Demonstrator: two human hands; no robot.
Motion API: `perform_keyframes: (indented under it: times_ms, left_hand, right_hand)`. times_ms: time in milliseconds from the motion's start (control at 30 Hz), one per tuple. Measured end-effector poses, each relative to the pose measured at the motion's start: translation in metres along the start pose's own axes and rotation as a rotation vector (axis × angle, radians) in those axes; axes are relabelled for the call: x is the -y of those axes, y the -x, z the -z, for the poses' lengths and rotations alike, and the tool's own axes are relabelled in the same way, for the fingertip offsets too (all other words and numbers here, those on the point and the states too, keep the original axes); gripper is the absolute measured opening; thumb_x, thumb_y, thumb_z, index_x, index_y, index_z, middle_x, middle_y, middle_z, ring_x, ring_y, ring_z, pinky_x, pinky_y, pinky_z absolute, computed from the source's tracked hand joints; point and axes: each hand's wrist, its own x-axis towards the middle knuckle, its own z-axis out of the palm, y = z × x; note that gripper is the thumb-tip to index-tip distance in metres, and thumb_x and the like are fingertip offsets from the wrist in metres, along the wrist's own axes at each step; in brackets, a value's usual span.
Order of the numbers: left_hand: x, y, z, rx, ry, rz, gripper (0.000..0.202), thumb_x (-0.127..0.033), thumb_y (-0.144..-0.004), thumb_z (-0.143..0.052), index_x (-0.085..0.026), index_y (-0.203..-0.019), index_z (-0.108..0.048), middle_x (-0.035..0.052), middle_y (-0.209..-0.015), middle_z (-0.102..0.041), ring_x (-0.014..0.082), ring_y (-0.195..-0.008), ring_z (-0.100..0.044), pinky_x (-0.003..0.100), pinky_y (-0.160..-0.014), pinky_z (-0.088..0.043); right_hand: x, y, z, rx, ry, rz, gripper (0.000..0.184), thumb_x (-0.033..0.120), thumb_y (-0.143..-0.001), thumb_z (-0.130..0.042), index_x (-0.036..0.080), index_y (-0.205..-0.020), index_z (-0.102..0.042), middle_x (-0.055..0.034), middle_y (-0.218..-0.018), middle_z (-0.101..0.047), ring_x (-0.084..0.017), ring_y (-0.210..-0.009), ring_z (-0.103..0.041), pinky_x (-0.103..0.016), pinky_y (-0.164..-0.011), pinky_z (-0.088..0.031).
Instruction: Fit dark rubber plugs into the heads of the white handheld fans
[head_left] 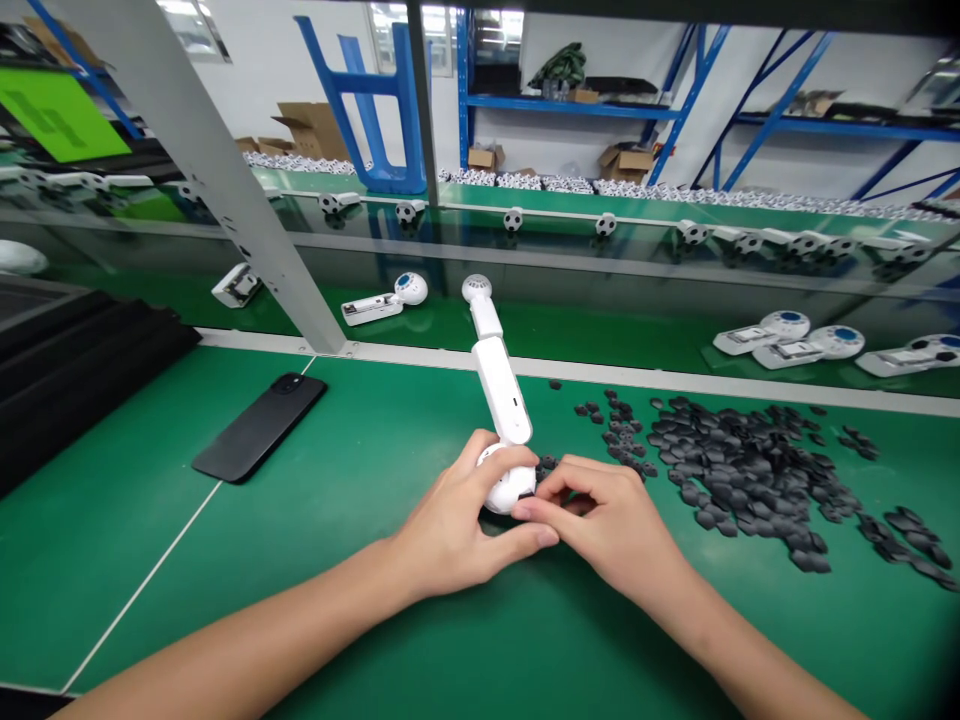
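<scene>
A white device (504, 392) with a long body and a round ball-shaped head (511, 488) lies on the green bench. Around the ball head, my left hand (469, 525) is closed, thumb below and fingers over the top. My right hand (600, 505) pinches a small black piece (527, 494) against the right side of the ball. Another white unit with a round vented end (478, 290) lies just beyond the device's far end. To the right of my right hand spreads a pile of small black pieces (727, 465).
A black phone (262, 425) lies at left, near a stack of black trays (90, 360). Behind the bench edge runs a green belt (600, 335) carrying white units (384, 300). A grey post (232, 190) rises at left. Soccer-patterned balls line the far side.
</scene>
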Motion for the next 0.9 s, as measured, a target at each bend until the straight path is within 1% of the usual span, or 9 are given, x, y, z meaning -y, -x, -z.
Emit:
perform_keyframes:
  times_ms: [167, 300, 400, 500, 633, 733, 800, 833, 900]
  left_hand:
    - [0.004, 0.000, -0.002, -0.028, -0.019, -0.066, 0.047, -0.048, -0.089, -0.075, -0.027, -0.127, -0.056, 0.0053, -0.113, -0.049, 0.0196, -0.090, -0.059, 0.036, -0.082, -0.052]
    - [0.005, -0.005, 0.000, -0.026, -0.009, -0.106, 0.046, -0.045, -0.087, -0.076, -0.026, -0.126, -0.058, 0.0052, -0.110, -0.050, 0.0199, -0.090, -0.058, 0.034, -0.081, -0.051]
    - [0.003, -0.009, 0.006, -0.041, 0.055, -0.126, 0.036, -0.038, -0.091, -0.072, -0.024, -0.122, -0.059, 0.0045, -0.107, -0.055, 0.0195, -0.092, -0.058, 0.033, -0.083, -0.048]
    - [0.003, -0.007, 0.013, -0.071, 0.127, -0.082, 0.023, -0.035, -0.098, -0.062, -0.023, -0.118, -0.061, 0.0035, -0.104, -0.059, 0.0173, -0.087, -0.057, 0.030, -0.081, -0.045]
    - [0.007, -0.002, 0.023, -0.092, 0.246, 0.036, 0.022, -0.041, -0.099, -0.061, -0.023, -0.113, -0.063, 0.0008, -0.095, -0.059, 0.0142, -0.075, -0.051, 0.027, -0.069, -0.040]
    - [0.010, -0.002, 0.027, -0.088, 0.343, 0.096, 0.023, -0.043, -0.099, -0.059, -0.022, -0.109, -0.063, -0.0006, -0.089, -0.058, 0.0135, -0.072, -0.049, 0.026, -0.065, -0.040]
    - [0.010, -0.004, 0.027, -0.056, 0.339, 0.123, 0.025, -0.045, -0.099, -0.059, -0.023, -0.110, -0.063, -0.0007, -0.089, -0.059, 0.0137, -0.072, -0.051, 0.026, -0.065, -0.041]
    - [0.010, -0.005, 0.027, -0.042, 0.312, 0.128, 0.027, -0.045, -0.099, -0.059, -0.024, -0.115, -0.063, -0.0006, -0.090, -0.059, 0.0139, -0.072, -0.052, 0.026, -0.066, -0.042]
    - [0.011, -0.007, 0.027, -0.019, 0.233, 0.122, 0.039, -0.045, -0.099, -0.060, -0.029, -0.135, -0.057, 0.0002, -0.096, -0.062, 0.0150, -0.074, -0.053, 0.028, -0.069, -0.044]
  right_hand:
    - [-0.002, -0.001, -0.003, 0.008, -0.009, -0.022, 0.027, 0.030, -0.084, -0.082, 0.021, -0.064, -0.068, 0.0023, -0.066, -0.061, -0.013, -0.058, -0.052, -0.026, -0.053, -0.039]
    - [-0.004, -0.002, -0.002, 0.032, -0.029, 0.024, 0.029, 0.031, -0.088, -0.078, 0.021, -0.067, -0.062, 0.0026, -0.070, -0.059, -0.013, -0.062, -0.053, -0.025, -0.055, -0.039]
    - [-0.006, -0.006, 0.007, 0.074, -0.014, 0.121, 0.029, 0.034, -0.102, -0.061, 0.021, -0.076, -0.065, 0.0000, -0.077, -0.062, -0.016, -0.070, -0.058, -0.027, -0.063, -0.044]
    - [-0.012, -0.011, 0.022, 0.042, 0.062, 0.138, 0.038, 0.036, -0.110, -0.043, 0.022, -0.089, -0.072, -0.0028, -0.084, -0.066, -0.018, -0.077, -0.063, -0.030, -0.071, -0.047]
    - [-0.027, -0.015, 0.031, 0.037, 0.342, 0.118, 0.029, 0.037, -0.108, -0.051, 0.026, -0.101, -0.077, -0.0030, -0.092, -0.069, -0.020, -0.083, -0.065, -0.032, -0.073, -0.048]
    - [-0.036, -0.017, 0.025, 0.078, 0.498, 0.156, 0.023, 0.035, -0.106, -0.056, 0.030, -0.115, -0.077, -0.0034, -0.100, -0.068, -0.021, -0.093, -0.066, -0.032, -0.075, -0.050]
    - [-0.038, -0.018, 0.019, 0.090, 0.574, 0.176, 0.023, 0.036, -0.105, -0.059, 0.031, -0.119, -0.076, -0.0039, -0.101, -0.067, -0.023, -0.098, -0.066, -0.033, -0.074, -0.050]
    - [-0.039, -0.019, 0.016, 0.093, 0.596, 0.178, 0.022, 0.037, -0.104, -0.060, 0.031, -0.118, -0.076, -0.0041, -0.101, -0.067, -0.023, -0.098, -0.065, -0.033, -0.074, -0.050]
    - [-0.039, -0.022, 0.013, 0.098, 0.605, 0.174, 0.020, 0.036, -0.104, -0.060, 0.030, -0.115, -0.077, -0.0037, -0.101, -0.066, -0.023, -0.099, -0.065, -0.033, -0.075, -0.051]
